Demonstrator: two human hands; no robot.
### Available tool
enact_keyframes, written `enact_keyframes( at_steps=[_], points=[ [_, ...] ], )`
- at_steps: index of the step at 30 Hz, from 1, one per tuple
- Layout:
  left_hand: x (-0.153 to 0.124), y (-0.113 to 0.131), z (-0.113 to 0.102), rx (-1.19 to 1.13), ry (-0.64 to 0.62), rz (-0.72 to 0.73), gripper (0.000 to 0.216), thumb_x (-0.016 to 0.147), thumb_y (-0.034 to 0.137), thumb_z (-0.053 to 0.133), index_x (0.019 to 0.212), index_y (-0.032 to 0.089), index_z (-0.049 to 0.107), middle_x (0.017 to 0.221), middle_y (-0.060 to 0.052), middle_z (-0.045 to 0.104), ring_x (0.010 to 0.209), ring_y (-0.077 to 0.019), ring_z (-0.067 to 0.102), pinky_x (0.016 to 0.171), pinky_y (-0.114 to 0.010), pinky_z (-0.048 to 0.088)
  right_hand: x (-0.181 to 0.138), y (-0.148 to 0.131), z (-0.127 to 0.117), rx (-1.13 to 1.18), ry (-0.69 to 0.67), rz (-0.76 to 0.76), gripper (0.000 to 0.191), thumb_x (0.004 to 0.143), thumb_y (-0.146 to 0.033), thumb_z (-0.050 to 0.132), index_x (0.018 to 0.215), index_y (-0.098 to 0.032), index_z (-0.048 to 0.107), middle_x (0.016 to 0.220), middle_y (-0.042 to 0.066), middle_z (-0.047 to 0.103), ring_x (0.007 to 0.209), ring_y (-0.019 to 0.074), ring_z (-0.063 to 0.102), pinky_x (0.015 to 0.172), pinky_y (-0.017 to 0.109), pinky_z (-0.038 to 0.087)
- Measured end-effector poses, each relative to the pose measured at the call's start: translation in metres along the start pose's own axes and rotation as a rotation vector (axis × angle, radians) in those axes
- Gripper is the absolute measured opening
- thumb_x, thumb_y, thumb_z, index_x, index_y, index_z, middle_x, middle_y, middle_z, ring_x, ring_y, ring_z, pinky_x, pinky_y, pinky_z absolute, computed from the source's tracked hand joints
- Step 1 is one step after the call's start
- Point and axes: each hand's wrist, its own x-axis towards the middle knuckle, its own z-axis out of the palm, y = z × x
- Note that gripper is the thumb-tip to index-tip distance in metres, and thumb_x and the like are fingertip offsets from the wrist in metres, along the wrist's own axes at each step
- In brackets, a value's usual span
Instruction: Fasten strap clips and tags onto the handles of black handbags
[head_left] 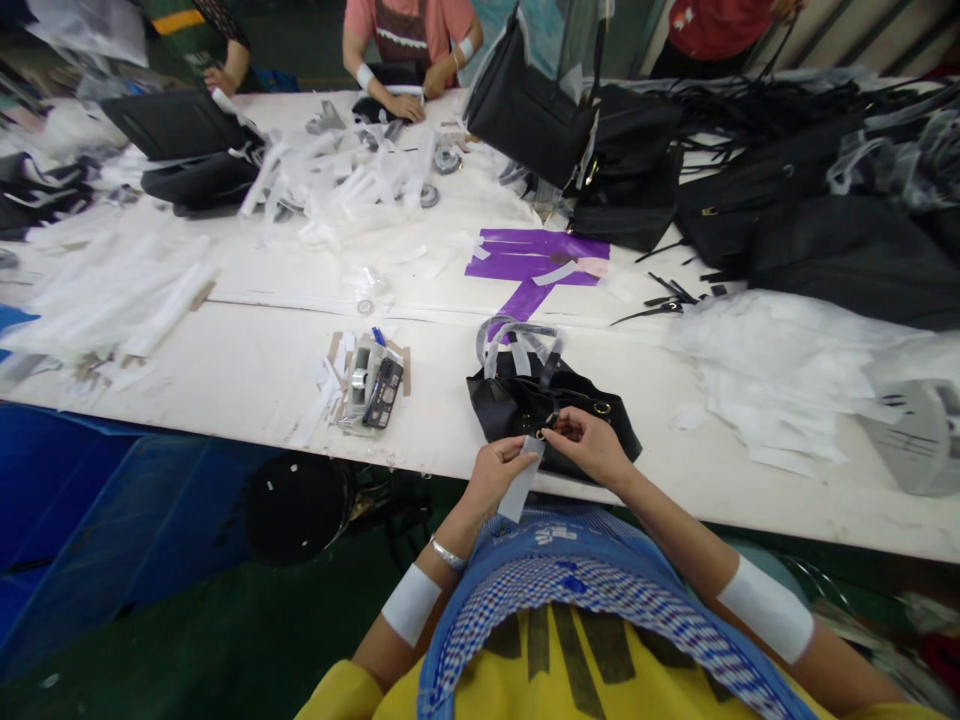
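Observation:
A small black handbag (525, 400) with wrapped handles lies at the near edge of the white table (247, 370). My left hand (495, 470) is closed on a strip of white paper (520, 485) that hangs down from the bag's front. My right hand (592, 445) pinches a small metal fitting (550, 425) on the bag, its fingers pressed together. Both hands meet over the bag's front face.
A tape dispenser and a dark phone (382, 392) lie left of the bag. Purple tape (532, 265) marks the table. Piles of white paper strips (112, 295), black bags (825, 230) and scissors (660, 305) crowd the far side. Other people (409, 50) work opposite.

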Motion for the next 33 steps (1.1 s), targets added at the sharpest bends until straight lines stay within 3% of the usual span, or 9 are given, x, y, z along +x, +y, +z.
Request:
enact_keyframes(
  at_steps=[9, 17, 20, 24, 33],
  points=[
    [0.004, -0.003, 0.001, -0.033, -0.022, 0.009, 0.043, 0.071, 0.034, 0.076, 0.108, 0.013, 0.071, 0.106, -0.012, 0.072, 0.096, -0.0253, 0.066, 0.085, -0.034, 0.049, -0.005, -0.007, -0.001, -0.072, -0.041, -0.083, 0.023, 0.077, -0.044, 0.065, 0.085, -0.022, 0.062, 0.076, 0.001, 0.064, 0.069, 0.0173, 0.058, 0.064, 0.030, 0.046],
    [0.002, 0.001, 0.004, -0.011, 0.012, -0.006, 0.037, 0.073, 0.039, 0.074, 0.099, 0.012, 0.073, 0.094, -0.011, 0.075, 0.084, -0.0228, 0.067, 0.076, -0.032, 0.050, -0.001, -0.007, -0.005, 0.027, -0.163, 0.004, 0.030, 0.076, -0.051, 0.065, 0.077, -0.021, 0.061, 0.070, -0.001, 0.059, 0.066, 0.0153, 0.053, 0.063, 0.028, 0.044],
    [0.003, 0.003, 0.004, -0.002, 0.012, -0.023, 0.038, 0.072, 0.042, 0.074, 0.097, 0.013, 0.073, 0.090, -0.010, 0.075, 0.082, -0.0229, 0.067, 0.075, -0.032, 0.050, 0.002, -0.007, -0.003, 0.155, -0.082, 0.098, 0.036, 0.079, -0.057, 0.060, 0.083, -0.021, 0.064, 0.074, 0.001, 0.061, 0.070, 0.0156, 0.055, 0.065, 0.028, 0.044],
    [0.004, 0.009, 0.006, 0.021, 0.017, -0.020, 0.040, 0.072, 0.044, 0.073, 0.096, 0.012, 0.074, 0.089, -0.010, 0.075, 0.080, -0.0226, 0.067, 0.073, -0.031, 0.049, 0.006, -0.006, 0.002, 0.224, 0.044, 0.123, 0.039, 0.073, -0.058, 0.067, 0.080, -0.020, 0.063, 0.068, -0.001, 0.058, 0.062, 0.0134, 0.049, 0.059, 0.027, 0.041],
    [0.017, 0.007, 0.010, 0.126, 0.098, 0.028, 0.036, 0.076, 0.045, 0.068, 0.093, 0.014, 0.075, 0.088, -0.009, 0.075, 0.078, -0.0206, 0.065, 0.072, -0.030, 0.048, 0.004, -0.003, 0.004, 0.201, -0.084, 0.111, 0.038, 0.072, -0.058, 0.066, 0.072, -0.020, 0.062, 0.066, -0.002, 0.057, 0.062, 0.0133, 0.049, 0.061, 0.028, 0.039]
  ],
)
